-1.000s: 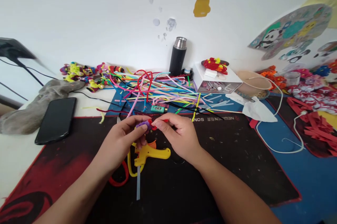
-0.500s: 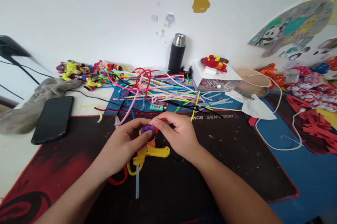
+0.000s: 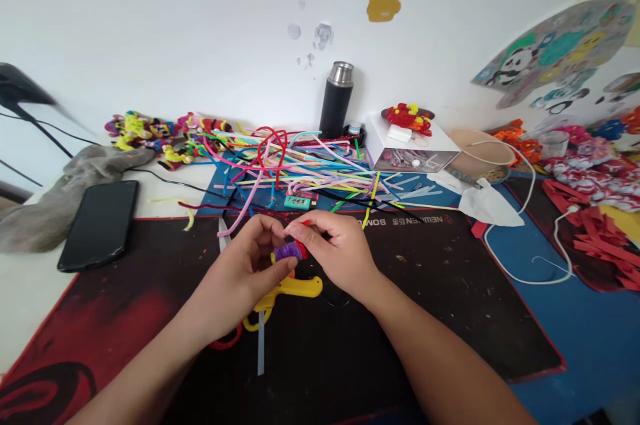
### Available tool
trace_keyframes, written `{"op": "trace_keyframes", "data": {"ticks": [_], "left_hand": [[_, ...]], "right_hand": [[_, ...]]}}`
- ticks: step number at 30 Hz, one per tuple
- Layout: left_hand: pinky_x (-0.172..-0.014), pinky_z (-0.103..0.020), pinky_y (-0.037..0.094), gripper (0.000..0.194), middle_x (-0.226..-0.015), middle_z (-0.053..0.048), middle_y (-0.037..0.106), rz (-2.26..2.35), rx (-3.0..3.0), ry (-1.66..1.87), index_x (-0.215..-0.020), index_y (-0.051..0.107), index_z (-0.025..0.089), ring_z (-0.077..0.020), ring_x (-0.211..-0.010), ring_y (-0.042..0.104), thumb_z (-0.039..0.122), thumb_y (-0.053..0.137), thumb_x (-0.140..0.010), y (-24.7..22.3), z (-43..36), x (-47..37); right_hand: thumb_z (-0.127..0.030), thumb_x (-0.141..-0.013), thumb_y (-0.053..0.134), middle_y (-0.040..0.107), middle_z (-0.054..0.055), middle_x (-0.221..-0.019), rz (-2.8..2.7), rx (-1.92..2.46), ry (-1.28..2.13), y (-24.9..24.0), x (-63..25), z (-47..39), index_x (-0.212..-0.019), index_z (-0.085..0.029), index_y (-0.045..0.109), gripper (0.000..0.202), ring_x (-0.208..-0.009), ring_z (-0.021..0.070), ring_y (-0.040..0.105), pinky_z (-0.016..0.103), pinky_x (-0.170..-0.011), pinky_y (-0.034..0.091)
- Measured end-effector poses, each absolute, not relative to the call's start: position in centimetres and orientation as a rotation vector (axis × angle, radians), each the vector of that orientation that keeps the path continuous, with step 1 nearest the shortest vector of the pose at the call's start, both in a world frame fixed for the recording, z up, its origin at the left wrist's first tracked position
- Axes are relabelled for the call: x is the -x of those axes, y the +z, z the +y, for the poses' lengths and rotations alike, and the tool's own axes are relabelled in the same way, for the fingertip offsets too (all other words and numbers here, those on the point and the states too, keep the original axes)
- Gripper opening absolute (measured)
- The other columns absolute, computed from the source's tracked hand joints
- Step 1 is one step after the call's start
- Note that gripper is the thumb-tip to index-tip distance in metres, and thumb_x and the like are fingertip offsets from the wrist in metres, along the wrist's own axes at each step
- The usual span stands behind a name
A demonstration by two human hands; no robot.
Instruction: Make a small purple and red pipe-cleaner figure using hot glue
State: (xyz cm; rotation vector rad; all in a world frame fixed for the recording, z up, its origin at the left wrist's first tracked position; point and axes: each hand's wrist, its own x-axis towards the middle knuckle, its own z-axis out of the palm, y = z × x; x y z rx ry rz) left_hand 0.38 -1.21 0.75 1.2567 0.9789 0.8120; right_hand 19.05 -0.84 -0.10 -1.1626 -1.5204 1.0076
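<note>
A small purple coil [image 3: 289, 251] with a yellow left end and a red right end is held between the thumb and fingers of my left hand [image 3: 250, 268]. My right hand [image 3: 336, 248] pinches a red pipe cleaner [image 3: 306, 222] at the coil's red end, and its fingertips meet those of my left hand. Beneath the hands lies a yellow glue gun [image 3: 300, 287] with a clear glue stick [image 3: 261, 345] sticking out of it. Scissors with red and yellow handles [image 3: 227, 340] are partly hidden under my left hand.
Behind the hands is a pile of colourful pipe cleaners [image 3: 300, 165]. A black phone [image 3: 100, 225] lies at the left. Farther back stand a black flask [image 3: 336, 105] and a white box [image 3: 415, 145]. A white cable [image 3: 530, 284] curves at the right.
The purple coil has turned, so more of its length and its red end show. My left fingertips have shifted up and closer to my right ones.
</note>
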Motion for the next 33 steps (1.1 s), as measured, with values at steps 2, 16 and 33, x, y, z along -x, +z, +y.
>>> {"op": "trace_keyframes", "data": {"ticks": [2, 16, 33], "left_hand": [[-0.068, -0.028, 0.054, 0.033, -0.095, 0.0, 0.07, 0.992, -1.266, 0.808, -0.101, 0.058, 0.025, -0.017, -0.08, 0.066, 0.031, 0.085, -0.085, 0.8, -1.3, -0.4], [-0.061, -0.023, 0.049, 0.031, -0.087, 0.002, 0.063, 0.957, -1.275, 0.896, -0.096, 0.061, 0.025, -0.0145, -0.071, 0.057, 0.029, 0.09, -0.085, 0.8, -2.0, 0.0], [-0.045, -0.021, 0.049, 0.039, -0.066, 0.0, 0.069, 0.944, -1.022, 0.932, -0.114, 0.085, 0.023, -0.0124, -0.049, 0.059, 0.042, 0.095, -0.082, 1.1, -1.6, 0.1]], "right_hand": [[-0.038, -0.101, 0.073, 0.072, -0.001, -0.07, -1.514, 1.172, 1.042, -0.2, -19.1, -0.8, -0.09, -0.021, 0.084, 0.023, -0.063, 0.0144, 0.06, 0.026, -0.061, 0.044], [-0.06, -0.087, 0.085, 0.055, -0.006, -0.061, -1.234, 1.102, 1.475, -0.6, -19.0, -0.1, -0.075, -0.02, 0.072, 0.044, -0.055, 0.0104, 0.043, 0.025, -0.053, 0.033], [-0.057, -0.067, 0.099, 0.038, -0.011, -0.052, -0.782, 0.989, 1.769, -0.9, -17.7, -0.2, -0.065, -0.021, 0.056, 0.056, -0.046, 0.0053, 0.026, 0.023, -0.046, 0.014]]}}
